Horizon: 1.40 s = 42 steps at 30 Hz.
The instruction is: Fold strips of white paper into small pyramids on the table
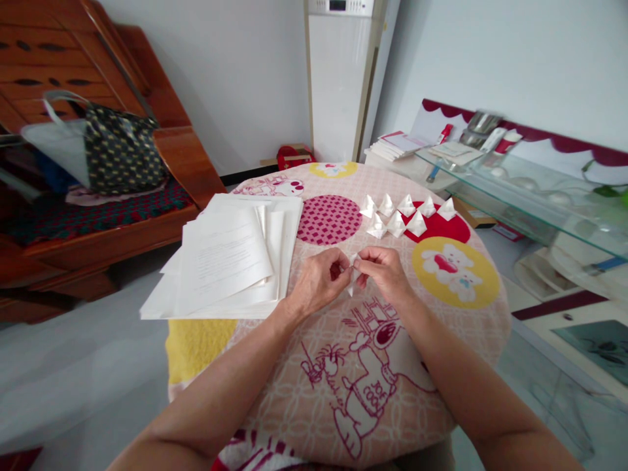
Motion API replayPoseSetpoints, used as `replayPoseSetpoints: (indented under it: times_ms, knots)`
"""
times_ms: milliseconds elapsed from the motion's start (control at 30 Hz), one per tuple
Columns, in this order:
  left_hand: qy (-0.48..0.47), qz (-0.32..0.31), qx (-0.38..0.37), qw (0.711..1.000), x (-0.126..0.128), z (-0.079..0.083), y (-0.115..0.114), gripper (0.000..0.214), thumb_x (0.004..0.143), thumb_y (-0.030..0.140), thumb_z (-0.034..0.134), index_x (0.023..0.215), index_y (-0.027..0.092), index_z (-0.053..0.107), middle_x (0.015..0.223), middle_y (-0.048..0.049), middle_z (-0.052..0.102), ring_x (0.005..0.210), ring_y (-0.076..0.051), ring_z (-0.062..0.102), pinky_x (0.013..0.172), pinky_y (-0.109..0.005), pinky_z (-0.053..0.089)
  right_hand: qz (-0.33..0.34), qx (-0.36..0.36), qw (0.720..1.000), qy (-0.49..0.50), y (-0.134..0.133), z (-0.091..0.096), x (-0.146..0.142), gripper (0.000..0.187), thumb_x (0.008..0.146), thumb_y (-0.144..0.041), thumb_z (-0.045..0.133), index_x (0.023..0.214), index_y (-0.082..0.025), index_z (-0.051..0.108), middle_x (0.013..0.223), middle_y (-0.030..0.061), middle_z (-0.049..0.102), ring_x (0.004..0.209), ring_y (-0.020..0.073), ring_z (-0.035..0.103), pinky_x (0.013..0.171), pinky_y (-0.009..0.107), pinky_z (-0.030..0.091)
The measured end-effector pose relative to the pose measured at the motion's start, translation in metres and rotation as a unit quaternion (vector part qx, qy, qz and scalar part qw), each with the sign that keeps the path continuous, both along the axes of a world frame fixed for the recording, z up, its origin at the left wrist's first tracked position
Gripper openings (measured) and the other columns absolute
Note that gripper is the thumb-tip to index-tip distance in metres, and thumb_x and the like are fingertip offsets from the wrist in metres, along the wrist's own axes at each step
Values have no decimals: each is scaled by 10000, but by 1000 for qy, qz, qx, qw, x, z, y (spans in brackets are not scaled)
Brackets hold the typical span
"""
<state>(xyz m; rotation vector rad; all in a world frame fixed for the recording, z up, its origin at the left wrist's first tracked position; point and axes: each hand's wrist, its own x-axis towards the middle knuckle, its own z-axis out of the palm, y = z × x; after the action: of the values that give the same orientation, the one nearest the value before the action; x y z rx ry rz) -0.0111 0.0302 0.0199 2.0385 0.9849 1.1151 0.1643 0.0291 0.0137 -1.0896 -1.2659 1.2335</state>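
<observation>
My left hand [322,277] and my right hand [381,269] meet over the middle of the table, each closed in a pinch. Between them is a small piece of folded white paper [352,282], its lower point sticking out below the fingers. Most of its shape is hidden by my fingertips. Beyond my right hand stand several folded white paper shapes [396,224] with pointed tops, in two rows. Left of my left hand lies a stack of white paper sheets [226,261], the top ones printed with text.
A pink patterned cloth [314,366] covers the round table. To the right is a glass shelf unit [520,196] holding metal bowls [483,122] and papers. A wooden bench [122,235] with a patterned bag [125,154] stands at left. A white floor-standing cabinet unit [338,78] is behind.
</observation>
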Motion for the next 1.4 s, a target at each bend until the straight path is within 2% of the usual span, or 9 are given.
replayPoseSetpoints:
  times_ms: [100, 233, 333, 967, 1100, 1267, 1400]
  knots:
    - [-16, -13, -12, 1000, -1, -2, 1, 120, 899, 223, 621, 800, 162, 591, 685, 10, 606, 585, -92, 541, 560, -223, 417, -4, -3, 1000, -3, 0, 1, 0, 137, 683, -261, 713, 594, -195, 633, 496, -38, 593, 409, 108, 566, 391, 198, 430]
    - [-103, -60, -69, 990, -2, -6, 3, 37, 959, 216, 537, 977, 184, 534, 724, 26, 612, 611, -100, 594, 572, -219, 463, -5, 2, 1000, 9, -1, 3, -1, 61, 670, -233, 690, 629, -187, 684, 536, -18, 650, 413, 99, 557, 402, 198, 424]
    - [-137, -82, -90, 983, -1, -8, 3, 59, 973, 212, 529, 1013, 199, 489, 755, 25, 622, 619, -97, 600, 574, -214, 478, -2, 4, 1000, 18, -2, 4, -1, 68, 670, -241, 700, 626, -190, 686, 528, -21, 650, 408, 100, 550, 403, 203, 422]
    - [-135, -103, -101, 980, -2, -4, 1, 140, 976, 240, 558, 1080, 206, 471, 769, 28, 622, 650, -101, 624, 616, -223, 498, 15, 42, 999, -28, -5, 9, 1, 82, 701, -271, 734, 696, -200, 694, 593, -30, 641, 497, 106, 539, 459, 220, 427]
    - [-156, -106, -117, 975, -1, -6, 3, 220, 964, 263, 588, 1136, 202, 467, 747, 32, 625, 635, -104, 617, 589, -221, 482, 14, 57, 998, -28, -2, 3, 6, 177, 815, -350, 708, 723, -198, 712, 610, -16, 652, 498, 104, 538, 464, 222, 407]
    - [-199, -123, -159, 959, -1, -6, 7, 255, 935, 312, 635, 1116, 173, 521, 709, 32, 617, 589, -108, 615, 561, -228, 488, -6, 64, 998, -25, 0, 0, 9, 366, 909, -470, 671, 660, -204, 651, 489, -34, 553, 419, 95, 469, 427, 234, 330]
    - [-229, -121, -201, 945, -4, -5, 11, 309, 899, 410, 699, 1039, 148, 612, 705, 10, 635, 574, -107, 611, 564, -235, 495, 18, 68, 997, -32, -2, 7, 14, 325, 880, -445, 714, 667, -201, 676, 487, -35, 551, 441, 95, 465, 450, 240, 326]
